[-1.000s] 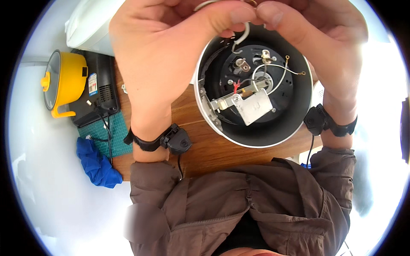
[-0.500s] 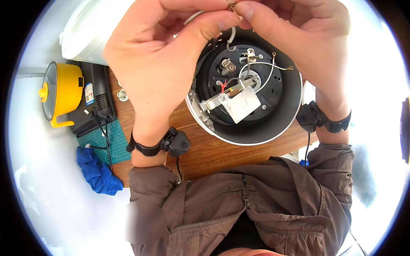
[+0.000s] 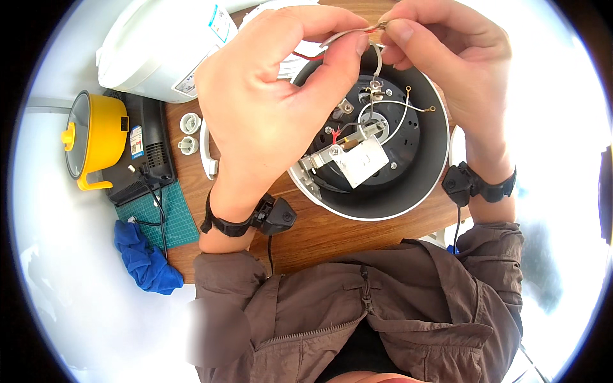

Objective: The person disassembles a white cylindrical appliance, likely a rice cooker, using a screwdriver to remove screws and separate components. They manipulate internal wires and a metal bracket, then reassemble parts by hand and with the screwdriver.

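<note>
Above a round appliance housing [image 3: 389, 212], my left hand [image 3: 268, 96] pinches a white wire [image 3: 345, 34] between thumb and index finger. A red wire [image 3: 309, 57] runs beside it, partly behind the fingers. My right hand [image 3: 460, 60] is closed with thumb and forefinger on a small brass-coloured terminal [image 3: 383, 25] at the wire's end. Inside the dark-lined housing lie a white rectangular plate [image 3: 364, 163], metal brackets and a black disc. Another thin white wire with ring terminals [image 3: 433, 109] hangs loose there. My right fingertips partly hide the terminal.
To the left, a yellow pot [image 3: 105, 134] with a lid stands by a black device [image 3: 153, 159], near a green cutting mat [image 3: 185, 220] and a blue cloth [image 3: 143, 258]. A white container [image 3: 153, 54], small white caps [image 3: 189, 123] and a white curved handle [image 3: 205, 150] are behind and beside my left hand.
Both hands have come slightly lower, the left also to the right, bringing the wire end and terminal into clearer sight. The white caps and curved handle beside my left wrist are now uncovered.
</note>
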A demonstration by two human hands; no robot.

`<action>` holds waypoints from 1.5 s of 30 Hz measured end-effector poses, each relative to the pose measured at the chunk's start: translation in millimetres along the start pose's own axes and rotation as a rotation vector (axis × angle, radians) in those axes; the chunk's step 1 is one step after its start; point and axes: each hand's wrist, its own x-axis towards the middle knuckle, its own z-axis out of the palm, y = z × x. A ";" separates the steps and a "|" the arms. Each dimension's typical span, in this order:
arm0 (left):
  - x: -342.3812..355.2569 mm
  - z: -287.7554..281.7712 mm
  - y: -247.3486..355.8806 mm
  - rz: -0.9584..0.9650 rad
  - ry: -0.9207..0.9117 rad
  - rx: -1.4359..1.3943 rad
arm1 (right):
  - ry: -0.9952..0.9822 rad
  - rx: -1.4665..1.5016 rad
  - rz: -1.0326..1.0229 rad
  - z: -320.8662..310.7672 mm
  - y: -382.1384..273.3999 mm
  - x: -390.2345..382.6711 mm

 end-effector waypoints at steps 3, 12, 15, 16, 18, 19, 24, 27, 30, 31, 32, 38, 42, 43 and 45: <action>-4.3 0.9 4.4 -0.053 0.006 -0.010 | -0.019 0.020 0.041 -0.3 0.1 -0.1; -6.2 1.6 -20.9 -0.240 -0.085 -0.567 | -0.019 -0.228 -0.062 4.4 -6.5 1.6; -4.4 3.7 -25.8 -0.238 -0.135 -0.653 | -0.047 -0.395 -0.180 3.2 -6.8 1.7; -2.7 2.9 -21.8 -0.272 -0.152 -0.648 | -0.066 -0.338 -0.175 -4.5 4.9 -0.7; -0.8 -3.2 -2.1 -0.369 -0.180 -0.565 | -0.067 -0.278 -0.142 -12.7 15.1 -5.9; -1.6 -4.0 2.4 -0.378 -0.186 -0.532 | -0.060 -0.270 -0.119 -12.0 15.3 -8.0; -6.1 17.5 -17.6 0.128 0.033 -0.274 | -0.017 -0.286 -0.197 -2.3 5.1 -16.1; -12.8 30.8 -27.8 0.262 0.101 -0.202 | 0.046 -0.429 -0.216 -8.5 15.4 -24.9; -21.6 33.8 -19.2 0.331 0.138 0.038 | 0.223 -0.601 -0.230 -8.4 13.6 -37.0; -26.0 34.7 -15.5 0.338 0.137 0.118 | 0.306 -0.599 -0.191 -7.9 14.9 -41.8; -29.5 33.6 -11.5 0.348 0.144 0.172 | 0.393 -0.601 -0.148 -6.2 14.5 -47.6; -49.3 34.1 26.2 0.423 0.301 0.152 | 0.354 -0.903 0.026 8.9 5.9 -97.5; -63.2 49.9 45.9 0.457 0.452 0.074 | 0.350 -0.916 0.070 10.1 8.9 -119.1; -67.0 52.0 46.4 0.452 0.444 0.053 | 0.348 -0.919 0.081 9.5 9.1 -123.5; -70.1 45.7 49.0 0.444 0.426 0.007 | 0.353 -0.925 0.096 8.8 7.8 -129.5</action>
